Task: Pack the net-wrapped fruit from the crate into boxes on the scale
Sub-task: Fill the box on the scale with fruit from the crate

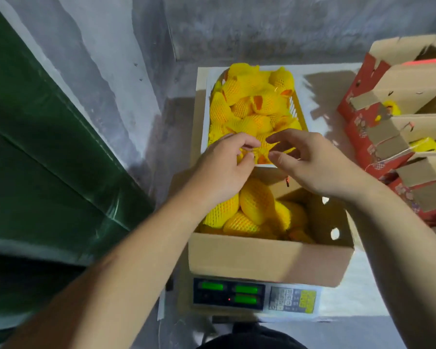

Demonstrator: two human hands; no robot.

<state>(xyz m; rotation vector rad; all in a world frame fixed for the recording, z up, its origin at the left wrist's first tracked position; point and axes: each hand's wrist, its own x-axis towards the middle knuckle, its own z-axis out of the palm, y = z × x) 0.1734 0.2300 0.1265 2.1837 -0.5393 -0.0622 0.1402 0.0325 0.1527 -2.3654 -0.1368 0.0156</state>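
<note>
Yellow netted fruit [258, 151] pinched by left hand [222, 165]; right hand [310, 163] relaxed, one box [267, 258].

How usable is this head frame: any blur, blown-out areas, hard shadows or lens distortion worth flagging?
Head view: wide-angle bending curves the green sheet and wall edges; the crate and white tabletop are overexposed; hard shadows fall from the red boxes; the scale readouts glow green but are too soft to read; left hand and right hand are slightly soft.
</note>
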